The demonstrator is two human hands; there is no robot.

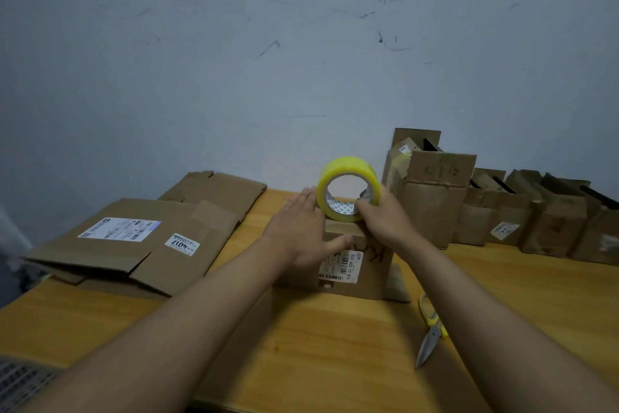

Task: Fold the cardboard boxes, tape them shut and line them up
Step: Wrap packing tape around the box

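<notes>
Yellow packing tape roll (348, 190) sits in the right hand (382, 215), fingers hooked through its core, standing on the small cardboard box (355, 265) mid-tabletop (318, 345). The left hand (301, 231) presses flat, fingers straight, on the box top. The box looks light and thin-walled, likely to buckle, so steadying it at the edges seems wise.

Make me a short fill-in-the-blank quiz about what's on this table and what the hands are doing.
1. The right hand grips a roll of ____ tape.
2. The left hand rests flat on a cardboard ____.
3. The scissors lie on the table near the ____ forearm.

Missing words: yellow; box; right
</notes>
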